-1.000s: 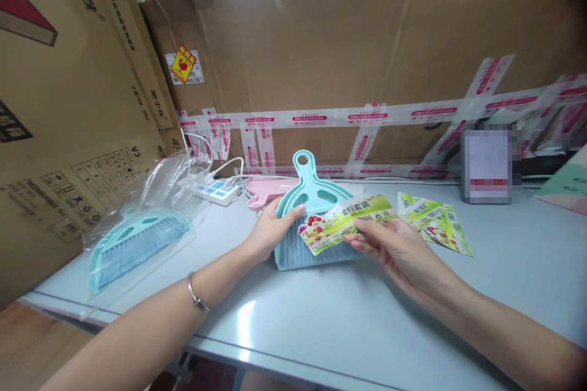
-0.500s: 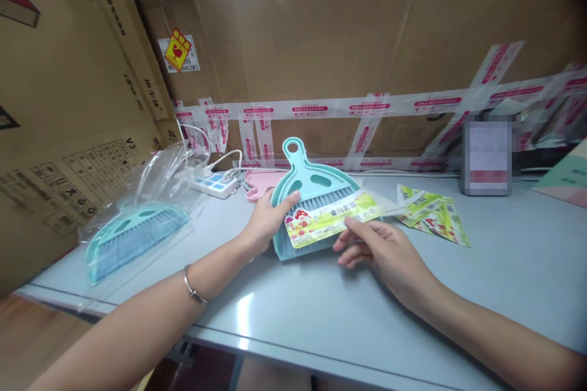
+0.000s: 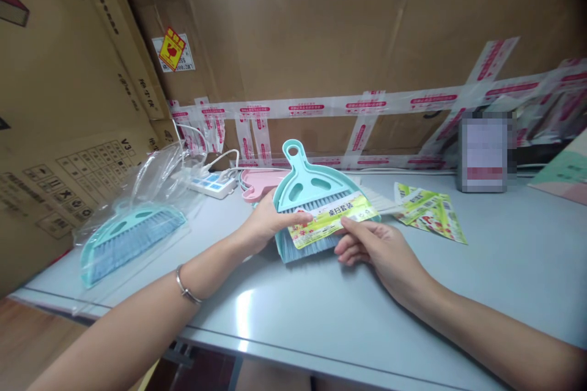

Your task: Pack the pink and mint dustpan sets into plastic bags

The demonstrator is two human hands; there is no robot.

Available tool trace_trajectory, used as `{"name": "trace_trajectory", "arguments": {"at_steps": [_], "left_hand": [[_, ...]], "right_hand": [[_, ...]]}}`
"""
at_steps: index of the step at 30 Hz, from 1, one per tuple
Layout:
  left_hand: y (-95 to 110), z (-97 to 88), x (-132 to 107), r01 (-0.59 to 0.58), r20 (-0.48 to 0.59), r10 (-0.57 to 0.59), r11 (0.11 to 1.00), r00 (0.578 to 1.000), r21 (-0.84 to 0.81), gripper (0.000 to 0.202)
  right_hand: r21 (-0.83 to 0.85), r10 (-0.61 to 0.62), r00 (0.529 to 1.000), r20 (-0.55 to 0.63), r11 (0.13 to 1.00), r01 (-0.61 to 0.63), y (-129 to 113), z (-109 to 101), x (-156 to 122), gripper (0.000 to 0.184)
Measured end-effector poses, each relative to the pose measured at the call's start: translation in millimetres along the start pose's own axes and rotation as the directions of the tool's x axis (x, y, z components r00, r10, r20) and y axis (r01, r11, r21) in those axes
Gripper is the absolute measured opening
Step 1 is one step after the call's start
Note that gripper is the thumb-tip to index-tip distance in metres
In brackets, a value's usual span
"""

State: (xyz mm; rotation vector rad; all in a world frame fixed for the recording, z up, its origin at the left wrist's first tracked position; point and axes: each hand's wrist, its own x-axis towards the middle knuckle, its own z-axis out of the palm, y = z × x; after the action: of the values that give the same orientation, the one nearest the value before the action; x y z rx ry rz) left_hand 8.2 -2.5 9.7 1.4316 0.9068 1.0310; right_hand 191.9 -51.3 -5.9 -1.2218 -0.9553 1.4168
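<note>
A turquoise dustpan and brush set point(image 3: 307, 176) stands nearly upright on the table in front of me, its grey-blue bristles facing me. My left hand point(image 3: 266, 223) is closed on the set's left edge, with the thumb laid over the left end of a yellow-green printed label card point(image 3: 340, 210). The card lies slanted across the bristles. My right hand point(image 3: 383, 252) pinches the card's lower edge between thumb and fingers. To the right lie several similar label cards point(image 3: 435, 215). At the left, another turquoise dustpan and brush set point(image 3: 132, 229) rests inside a clear plastic bag point(image 3: 153, 174).
Behind the set are a pink dustpan point(image 3: 261, 182) and a white power strip point(image 3: 215, 186) with cables. A blurred-out device point(image 3: 483, 156) stands at the back right. Large cardboard boxes point(image 3: 321, 24) wall off the table's back and left. The table's front edge point(image 3: 284, 351) is near me.
My left thumb has moved onto the label card and now covers part of its picture. The card sits flatter against the bristles. The view has shifted slightly.
</note>
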Motion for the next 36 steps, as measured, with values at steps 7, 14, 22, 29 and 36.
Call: {"name": "trace_trajectory", "arguments": {"at_steps": [7,14,22,29,36], "left_hand": [[9.6,-1.3,-2.4,0.004,-0.063,-0.011,0.995,0.998,-0.100,0.051],[15.7,6.7,-7.0,-0.007,-0.010,0.005,0.982,1.000,-0.189,0.051],[10.6,12.0,-8.8,-0.033,-0.037,0.030,0.995,0.999,-0.090,0.047],[7.4,27.4,-14.2,-0.122,-0.096,0.130,0.989,0.987,0.081,0.056],[57.6,-67.4,-8.0,-0.116,-0.392,0.574,0.656,0.719,0.746,0.032]], "right_hand": [[-0.076,-0.102,0.995,-0.011,0.992,0.101,-3.1,-1.9,-5.0,0.056],[0.189,-0.163,0.980,0.112,0.972,0.140,-1.6,0.5,-8.5,0.043],[0.432,-0.079,0.946,0.315,0.899,-0.069,-8.0,4.9,-13.0,0.063],[0.400,0.005,1.000,-0.015,0.916,0.002,-8.7,10.5,-6.8,0.056],[0.414,0.003,0.990,-0.138,0.909,0.055,-11.9,-3.3,3.3,0.054]]}}
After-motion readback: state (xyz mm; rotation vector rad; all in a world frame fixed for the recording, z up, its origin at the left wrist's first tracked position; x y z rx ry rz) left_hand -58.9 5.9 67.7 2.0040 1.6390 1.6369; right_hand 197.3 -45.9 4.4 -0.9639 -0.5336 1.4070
